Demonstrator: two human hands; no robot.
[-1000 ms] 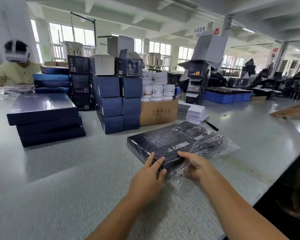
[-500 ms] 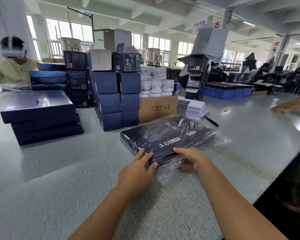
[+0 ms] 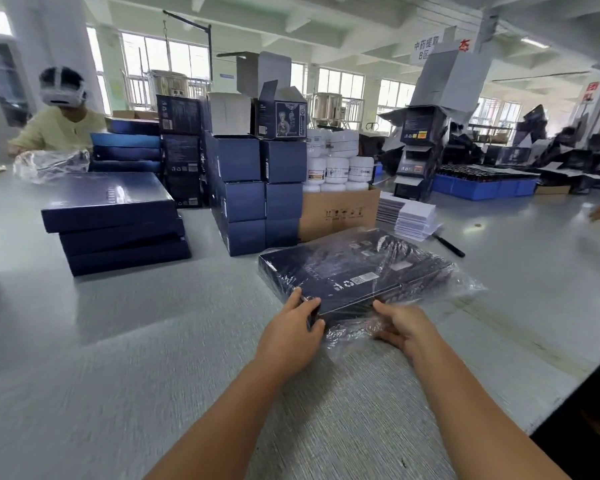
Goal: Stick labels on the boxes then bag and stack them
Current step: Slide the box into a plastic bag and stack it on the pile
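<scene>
Box [image 3: 354, 271], dark and flat, lies at centre frame on the counter [image 3: 118, 341], already inside a clear bag [image 3: 461, 289]. The bag's slack mouth is bunched at the near edge. Left grip [image 3: 291, 337] is clamped on the box's near left corner, thumb on top. Right grip [image 3: 406, 327] is just right of it, thumb on the near edge, fingers in the loose plastic, pinching the bag mouth to the box. A white label shows on the lid.

My read: labelling done, bagging nearly done. Next I'd fold the loose mouth under or flat, then lift with both grips and carry it up-left to the flat-box stack [image 3: 115, 220], well apart. Plastic looks slippery, so grasp through it firmly.

Behind the box: cardboard carton [image 3: 340, 213] with white jars [image 3: 336, 164], cube boxes [image 3: 253, 195] left of it, white leaflets [image 3: 413, 216] right. Upper left, another person [image 3: 63, 126] handles plastic.
</scene>
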